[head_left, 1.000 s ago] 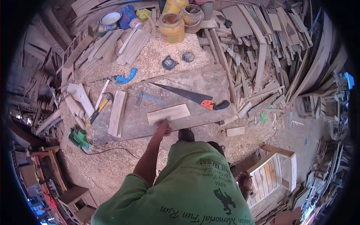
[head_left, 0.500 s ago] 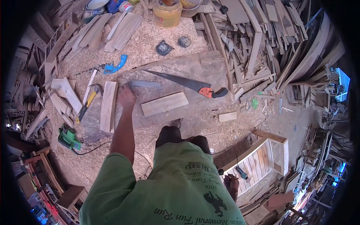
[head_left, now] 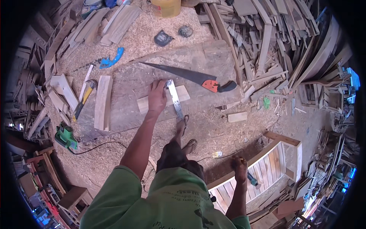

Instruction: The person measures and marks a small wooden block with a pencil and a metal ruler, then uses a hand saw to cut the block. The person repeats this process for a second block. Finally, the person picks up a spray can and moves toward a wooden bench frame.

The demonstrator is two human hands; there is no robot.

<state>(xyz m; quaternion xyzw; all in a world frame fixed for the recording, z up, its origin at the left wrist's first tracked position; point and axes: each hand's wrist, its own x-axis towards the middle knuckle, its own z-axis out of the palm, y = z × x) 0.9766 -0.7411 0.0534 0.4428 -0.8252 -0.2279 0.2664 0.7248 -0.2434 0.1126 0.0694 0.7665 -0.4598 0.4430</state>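
Observation:
My left hand (head_left: 157, 97) is closed at one end of a metal try square (head_left: 175, 100). The square's shiny blade slants toward my feet, over a short pale board (head_left: 143, 105) on the worktop (head_left: 126, 110). The hand and the blade hide the board's middle. Off to the right, my right hand (head_left: 239, 165) is raised with its fingers curled; what it holds, if anything, is too small to make out. Beyond the board lies a handsaw (head_left: 183, 76) with an orange and black handle. A thicker wood piece (head_left: 103, 103) rests to the left.
A yellow-handled hammer (head_left: 84, 100), a blue-handled saw (head_left: 111, 59) and a green power planer (head_left: 65, 136) lie at the left. Planks (head_left: 122, 23) and a yellow bucket (head_left: 166, 8) stand among shavings at the back. A slatted wooden frame (head_left: 263, 164) sits at the right.
My left hand has moved right with the try square, from beside the thick piece to over the short board, and the blade has swung toward me. My right hand has come up and forward.

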